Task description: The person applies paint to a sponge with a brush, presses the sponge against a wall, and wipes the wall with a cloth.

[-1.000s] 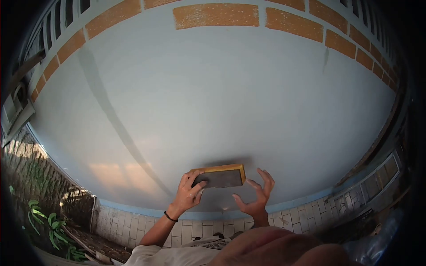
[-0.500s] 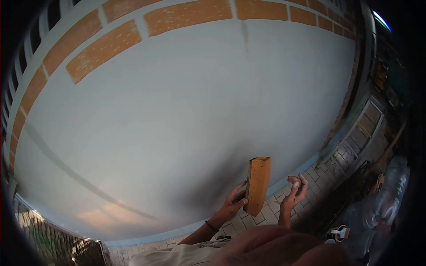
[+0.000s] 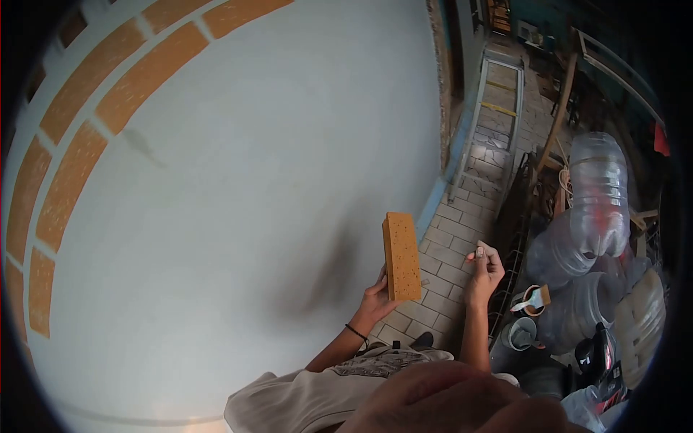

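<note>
Painted orange bricks (image 3: 151,78) curve along a pale wall (image 3: 238,187), well to the left of the fingers. Beside the wall, a person's left hand (image 3: 377,307), a dark band (image 3: 355,332) at its wrist, grips a sponge (image 3: 403,256) by the lower end, thumb at its left edge and the other fingers mostly hidden behind. The sponge stands nearly upright above those fingers, pitted face toward the camera. With most of its length free above the grip, a steady hold would seem to call for snug, even pressure and a quiet wrist; too hard a squeeze could dent a body that looks soft, and too slack a one could let the top tip. Tiled floor (image 3: 449,249) fills the gap below and between the hands. Just right of the sponge and apart from it, the right hand (image 3: 485,278) is raised with fingers curled inward; whether they pinch anything cannot be told. A ladder (image 3: 498,109) lies beyond these fingers, while a brush (image 3: 535,298) and clear plastic bottles (image 3: 599,187) sit to their right.
</note>
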`<state>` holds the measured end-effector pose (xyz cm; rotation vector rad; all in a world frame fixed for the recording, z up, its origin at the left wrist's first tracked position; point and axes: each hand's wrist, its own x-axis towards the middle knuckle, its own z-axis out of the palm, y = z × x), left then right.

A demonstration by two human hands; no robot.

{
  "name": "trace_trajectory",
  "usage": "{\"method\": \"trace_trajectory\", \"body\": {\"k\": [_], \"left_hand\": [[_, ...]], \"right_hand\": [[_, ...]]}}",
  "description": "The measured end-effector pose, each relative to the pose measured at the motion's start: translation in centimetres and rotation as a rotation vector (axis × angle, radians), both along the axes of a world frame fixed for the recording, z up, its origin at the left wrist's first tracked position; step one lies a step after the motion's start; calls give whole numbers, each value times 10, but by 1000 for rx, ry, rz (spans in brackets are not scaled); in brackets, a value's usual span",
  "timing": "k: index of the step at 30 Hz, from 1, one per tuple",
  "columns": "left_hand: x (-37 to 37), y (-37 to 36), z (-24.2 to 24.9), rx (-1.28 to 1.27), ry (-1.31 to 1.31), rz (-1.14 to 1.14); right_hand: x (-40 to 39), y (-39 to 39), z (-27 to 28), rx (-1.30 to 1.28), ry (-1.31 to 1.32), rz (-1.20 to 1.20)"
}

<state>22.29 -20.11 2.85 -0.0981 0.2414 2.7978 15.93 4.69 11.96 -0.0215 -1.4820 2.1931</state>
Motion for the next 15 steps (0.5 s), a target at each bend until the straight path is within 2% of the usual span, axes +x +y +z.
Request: {"method": "trace_trajectory", "body": {"k": [3,7,10,12,14,15], "left_hand": [[-39,20,-24,144,-14,-120],[-80,60,-30,239,-29,-257],[-110,85,-42,312,-72,-333],[-133,101,-52,434,-109,-351],[-157,108,-60,381,-67,-358],[-174,114,-62,358,-46,-367]], "right_hand": [[-1,37,-8,169,-7,-93],[1,80,-27,131,-163,-22],[-18,88,-31,8,-143,-35],[-37,90,-24,50,-66,-37],[-61,94,-29,87,-25,-35],[-75,97,-28,13,-75,-18]]}}
